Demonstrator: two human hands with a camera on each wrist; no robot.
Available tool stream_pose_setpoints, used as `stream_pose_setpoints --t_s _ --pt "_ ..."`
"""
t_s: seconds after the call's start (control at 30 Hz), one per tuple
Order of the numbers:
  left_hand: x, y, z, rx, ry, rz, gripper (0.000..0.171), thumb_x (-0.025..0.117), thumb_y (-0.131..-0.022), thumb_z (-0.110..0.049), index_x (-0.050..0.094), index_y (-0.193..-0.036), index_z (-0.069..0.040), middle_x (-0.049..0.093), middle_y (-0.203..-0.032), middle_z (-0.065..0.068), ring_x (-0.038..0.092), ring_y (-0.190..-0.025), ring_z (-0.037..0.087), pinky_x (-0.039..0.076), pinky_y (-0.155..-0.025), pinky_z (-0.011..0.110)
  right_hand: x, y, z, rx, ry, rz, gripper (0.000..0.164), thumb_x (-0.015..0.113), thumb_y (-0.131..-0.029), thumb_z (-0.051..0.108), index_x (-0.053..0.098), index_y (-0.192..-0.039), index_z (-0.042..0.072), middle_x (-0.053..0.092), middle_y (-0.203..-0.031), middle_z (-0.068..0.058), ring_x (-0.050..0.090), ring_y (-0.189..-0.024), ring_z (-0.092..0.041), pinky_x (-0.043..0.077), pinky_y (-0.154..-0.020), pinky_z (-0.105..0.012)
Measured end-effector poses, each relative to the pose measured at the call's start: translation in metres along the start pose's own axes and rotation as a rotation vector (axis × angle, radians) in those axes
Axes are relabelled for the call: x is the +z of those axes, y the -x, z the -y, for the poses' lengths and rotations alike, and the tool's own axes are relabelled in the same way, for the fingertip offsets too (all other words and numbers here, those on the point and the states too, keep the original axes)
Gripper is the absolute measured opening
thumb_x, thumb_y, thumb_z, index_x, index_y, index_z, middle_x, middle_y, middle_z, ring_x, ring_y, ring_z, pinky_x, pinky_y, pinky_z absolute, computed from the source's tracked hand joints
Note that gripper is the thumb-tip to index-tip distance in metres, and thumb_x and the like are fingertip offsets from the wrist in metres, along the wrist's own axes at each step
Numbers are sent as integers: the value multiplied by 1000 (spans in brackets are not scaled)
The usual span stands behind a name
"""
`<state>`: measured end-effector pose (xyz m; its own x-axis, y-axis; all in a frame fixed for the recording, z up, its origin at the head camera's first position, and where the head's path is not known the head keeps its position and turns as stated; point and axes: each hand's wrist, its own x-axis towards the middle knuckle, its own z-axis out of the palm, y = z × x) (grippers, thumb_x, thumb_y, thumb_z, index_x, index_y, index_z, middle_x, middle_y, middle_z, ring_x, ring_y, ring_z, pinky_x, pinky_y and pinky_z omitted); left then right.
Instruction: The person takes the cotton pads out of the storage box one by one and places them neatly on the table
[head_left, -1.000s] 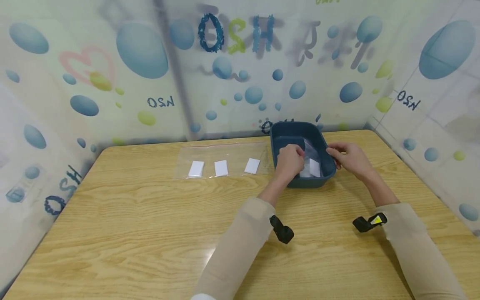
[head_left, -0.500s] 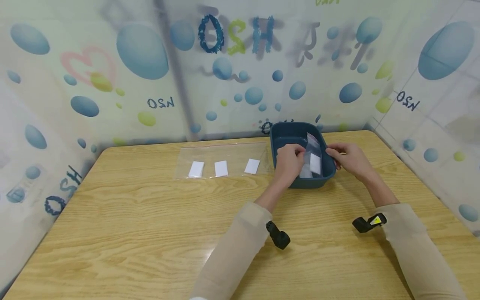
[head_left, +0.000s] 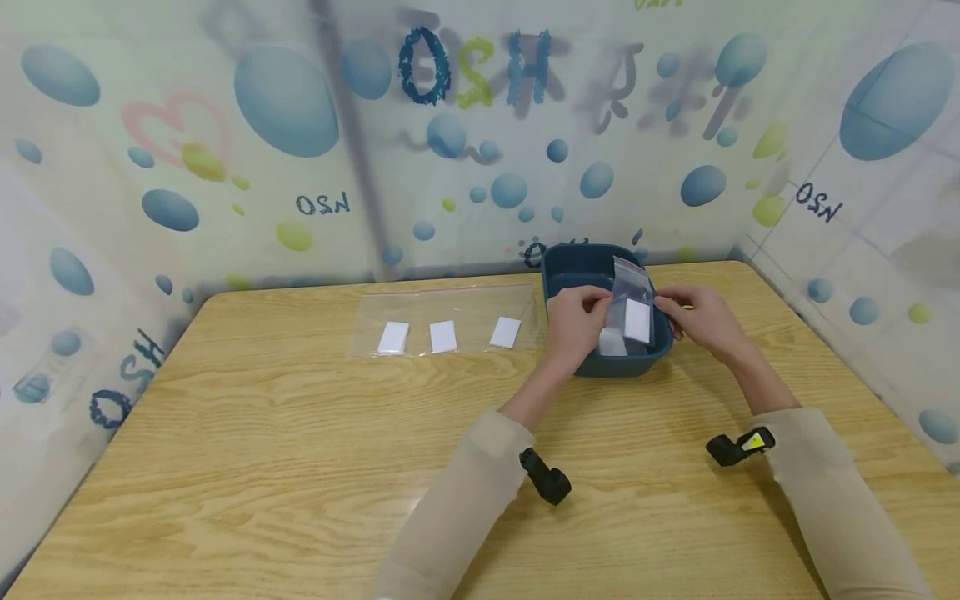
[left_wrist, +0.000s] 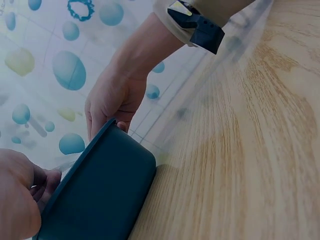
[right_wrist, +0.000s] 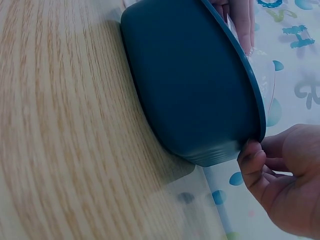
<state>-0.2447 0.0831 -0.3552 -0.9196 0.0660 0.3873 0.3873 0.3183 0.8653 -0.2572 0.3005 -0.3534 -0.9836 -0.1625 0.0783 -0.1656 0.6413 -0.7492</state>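
Note:
My left hand pinches the edge of a small clear zip bag and holds it up at the dark blue plastic bin. A white rectangular piece shows through this bag. Below it, another white piece lies inside the bin. My right hand grips the bin's right rim between thumb and fingers; the right wrist view shows this grip on the rim from outside. In the left wrist view, the left hand is at the near rim, and the bag is mostly hidden behind the bin wall.
Left of the bin, a wide clear zip bag lies flat on the wooden table, with three white rectangles in a row on it. A wall printed with bubbles stands right behind the table.
My left hand has raised the small bag with its white piece from inside the bin up to rim height and drawn slightly left. The right hand keeps its place on the rim.

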Motion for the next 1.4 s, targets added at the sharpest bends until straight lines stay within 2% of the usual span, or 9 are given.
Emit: stream_pose_setpoints --t_s 0.17,0.4,0.57,0.77,0.9,1.07,1.3,1.4 --pt "-5 1 3 -4 60 2 12 70 -96 -7 79 -99 0 75 -83 11 64 -61 7 50 -57 14 0 -1 -1 8 -4 0 43 47 -109 25 55 -133 -10 57 -102 -21 54 -65 -12 50 -58 -30" --pt "-13 3 4 -91 211 17 11 70 -94 -4 77 -98 4 74 -83 13 65 -61 8 56 -60 20 1 -1 0 4 0 3 43 47 -109 24 55 -133 -10 57 -102 -21 54 -66 -14 50 -59 -30" --pt "-20 5 6 -106 261 16 12 71 -94 -4 77 -99 5 74 -84 14 67 -63 12 57 -62 23 1 -2 -1 4 -1 8 43 47 -109 24 54 -134 -10 57 -99 -19 54 -66 -15 50 -58 -29" --pt "-29 5 5 -123 271 -4 11 72 -94 -6 77 -97 4 74 -83 12 68 -64 15 58 -64 23 1 -3 -1 -1 -8 8 43 47 -109 24 54 -134 -11 58 -96 -18 54 -65 -14 49 -58 -30" --pt "-34 6 5 -155 275 -9 11 73 -93 -7 77 -97 3 74 -82 11 66 -63 10 59 -65 27 1 -2 -1 -12 -13 7 43 48 -109 24 54 -134 -11 58 -93 -17 53 -64 -14 49 -57 -30" --pt "-42 6 8 -163 271 -18 11 74 -93 -7 77 -97 2 74 -81 10 67 -63 10 58 -64 25 0 0 -1 -21 -10 7 43 47 -109 23 53 -134 -12 58 -90 -16 53 -63 -15 47 -56 -30" --pt "-54 6 13 -209 281 -51 10 74 -92 -7 78 -96 3 73 -82 9 65 -63 8 56 -63 22 0 -1 -2 -3 -5 8 44 47 -109 24 53 -135 -12 59 -89 -14 53 -63 -15 48 -57 -30" --pt "-58 5 15 -218 272 -63 11 74 -93 -7 77 -95 3 73 -83 10 64 -64 8 56 -64 25 0 -1 -3 -3 -9 12 44 47 -109 24 52 -136 -12 58 -87 -13 53 -64 -16 48 -57 -31"
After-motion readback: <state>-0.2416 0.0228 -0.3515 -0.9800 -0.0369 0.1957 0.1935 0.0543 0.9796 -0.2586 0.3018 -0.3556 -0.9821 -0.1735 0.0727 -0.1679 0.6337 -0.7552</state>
